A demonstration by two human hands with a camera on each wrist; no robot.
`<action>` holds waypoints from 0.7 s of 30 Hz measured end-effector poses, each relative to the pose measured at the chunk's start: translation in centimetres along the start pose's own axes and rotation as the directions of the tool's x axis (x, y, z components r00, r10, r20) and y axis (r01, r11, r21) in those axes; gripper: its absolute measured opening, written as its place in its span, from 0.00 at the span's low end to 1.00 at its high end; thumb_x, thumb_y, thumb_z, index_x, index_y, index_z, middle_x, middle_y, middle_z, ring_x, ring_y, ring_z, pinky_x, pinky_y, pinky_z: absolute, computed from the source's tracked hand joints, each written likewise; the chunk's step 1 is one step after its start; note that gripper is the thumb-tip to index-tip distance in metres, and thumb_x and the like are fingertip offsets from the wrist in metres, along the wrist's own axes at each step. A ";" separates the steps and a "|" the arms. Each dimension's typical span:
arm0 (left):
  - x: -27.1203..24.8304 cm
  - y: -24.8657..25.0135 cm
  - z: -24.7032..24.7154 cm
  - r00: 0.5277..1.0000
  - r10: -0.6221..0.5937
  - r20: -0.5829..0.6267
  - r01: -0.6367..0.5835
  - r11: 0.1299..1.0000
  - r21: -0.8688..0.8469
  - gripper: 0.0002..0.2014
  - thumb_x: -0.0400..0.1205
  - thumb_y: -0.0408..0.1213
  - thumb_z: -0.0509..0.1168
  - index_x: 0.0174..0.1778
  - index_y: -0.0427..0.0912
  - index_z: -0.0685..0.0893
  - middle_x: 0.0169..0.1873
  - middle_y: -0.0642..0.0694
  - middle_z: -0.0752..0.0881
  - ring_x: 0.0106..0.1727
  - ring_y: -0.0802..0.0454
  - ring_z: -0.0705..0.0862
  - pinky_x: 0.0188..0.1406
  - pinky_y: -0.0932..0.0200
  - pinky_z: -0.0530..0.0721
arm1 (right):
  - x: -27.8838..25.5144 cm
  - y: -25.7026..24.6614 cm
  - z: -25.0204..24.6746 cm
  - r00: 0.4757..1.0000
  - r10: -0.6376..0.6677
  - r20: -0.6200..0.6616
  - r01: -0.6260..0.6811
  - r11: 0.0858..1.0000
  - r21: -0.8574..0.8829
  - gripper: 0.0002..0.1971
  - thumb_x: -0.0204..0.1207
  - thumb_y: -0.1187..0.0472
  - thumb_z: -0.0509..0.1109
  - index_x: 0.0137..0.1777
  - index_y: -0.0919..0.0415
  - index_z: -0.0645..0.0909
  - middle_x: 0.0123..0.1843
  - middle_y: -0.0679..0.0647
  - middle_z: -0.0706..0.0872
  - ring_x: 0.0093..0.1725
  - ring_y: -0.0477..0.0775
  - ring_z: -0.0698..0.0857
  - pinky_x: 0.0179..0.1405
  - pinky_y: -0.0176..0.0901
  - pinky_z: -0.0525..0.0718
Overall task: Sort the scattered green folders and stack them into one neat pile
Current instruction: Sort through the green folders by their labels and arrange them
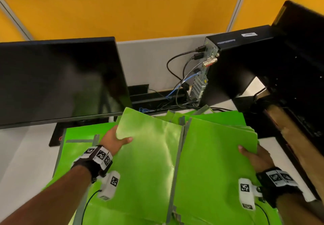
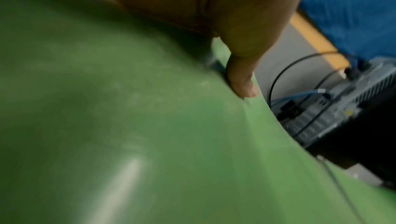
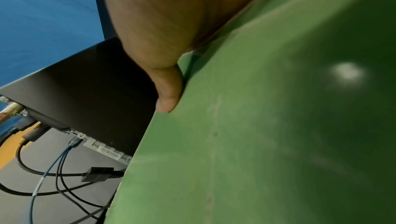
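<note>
Two hands hold green folders above a white surface [image 1: 26,147]. The left hand [image 1: 115,141] pinches the left edge of a folder [image 1: 149,154], thumb on top. The right hand [image 1: 254,156] pinches the right edge of a second folder [image 1: 215,154], thumb on top, fingers hidden beneath. More folders [image 1: 77,133] lie scattered under both hands. Beyond the left hand stands a dark monitor [image 1: 57,81]; beyond the right, a black computer tower [image 1: 233,67].
</note>
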State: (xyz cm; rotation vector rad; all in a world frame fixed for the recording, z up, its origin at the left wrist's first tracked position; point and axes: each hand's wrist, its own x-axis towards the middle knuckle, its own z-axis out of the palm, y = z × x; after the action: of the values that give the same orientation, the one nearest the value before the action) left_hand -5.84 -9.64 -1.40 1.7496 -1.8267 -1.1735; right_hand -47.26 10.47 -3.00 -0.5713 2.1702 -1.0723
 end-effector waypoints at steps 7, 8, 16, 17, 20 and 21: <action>1.7 -2.5 2.1 0.961 -0.256 -0.100 0.267 0.956 0.121 0.26 0.70 0.39 0.77 0.61 0.34 0.76 0.58 0.35 0.85 0.59 0.38 0.84 0.59 0.44 0.82 | 0.9 1.0 -1.0 1.000 0.024 0.006 -0.024 0.999 -0.047 0.17 0.69 0.52 0.77 0.58 0.51 0.84 0.51 0.55 0.90 0.50 0.58 0.88 0.58 0.62 0.84; 1.7 -2.4 2.2 0.954 -0.278 -0.109 0.291 0.948 0.128 0.27 0.70 0.39 0.77 0.61 0.34 0.75 0.58 0.34 0.84 0.59 0.37 0.83 0.60 0.44 0.82 | 0.9 1.0 -1.1 1.000 0.021 0.009 -0.020 0.998 -0.053 0.18 0.69 0.52 0.77 0.59 0.52 0.84 0.51 0.55 0.90 0.50 0.58 0.88 0.58 0.61 0.84; 2.1 -1.6 3.8 0.936 -0.343 -0.076 0.349 0.934 0.079 0.35 0.71 0.52 0.74 0.70 0.42 0.71 0.63 0.39 0.83 0.61 0.38 0.82 0.60 0.45 0.81 | 0.9 1.2 -1.3 1.000 0.012 -0.029 -0.015 0.996 -0.086 0.18 0.72 0.56 0.76 0.62 0.57 0.83 0.55 0.60 0.88 0.52 0.60 0.86 0.58 0.54 0.81; 2.2 -1.3 4.1 0.934 -0.352 -0.065 0.357 0.928 0.108 0.38 0.72 0.55 0.73 0.73 0.42 0.68 0.67 0.39 0.80 0.64 0.37 0.80 0.63 0.44 0.79 | 0.9 1.2 -1.3 0.999 0.019 -0.034 -0.022 0.996 -0.090 0.18 0.72 0.56 0.76 0.62 0.56 0.83 0.55 0.59 0.88 0.52 0.60 0.86 0.59 0.53 0.81; 2.3 -0.5 5.0 0.934 -0.333 -0.128 0.355 0.902 0.244 0.38 0.75 0.55 0.69 0.75 0.38 0.66 0.72 0.35 0.73 0.70 0.35 0.75 0.68 0.43 0.76 | 1.0 1.7 -1.3 0.999 0.022 -0.024 -0.024 0.997 -0.071 0.20 0.69 0.52 0.77 0.61 0.54 0.83 0.54 0.57 0.89 0.52 0.59 0.86 0.60 0.55 0.81; 2.3 -0.4 5.0 0.936 -0.324 -0.140 0.352 0.874 0.334 0.38 0.75 0.57 0.67 0.75 0.37 0.66 0.73 0.35 0.71 0.72 0.36 0.72 0.69 0.43 0.74 | 1.0 1.8 -1.4 0.999 0.032 -0.021 -0.033 0.998 -0.046 0.22 0.66 0.49 0.78 0.60 0.52 0.83 0.54 0.56 0.89 0.53 0.59 0.86 0.61 0.58 0.82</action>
State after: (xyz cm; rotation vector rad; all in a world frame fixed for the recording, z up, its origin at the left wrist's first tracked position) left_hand -9.71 -10.18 -5.35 2.3641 -1.8191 -0.9070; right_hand -49.13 11.63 -4.20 -0.5460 2.2188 -1.0172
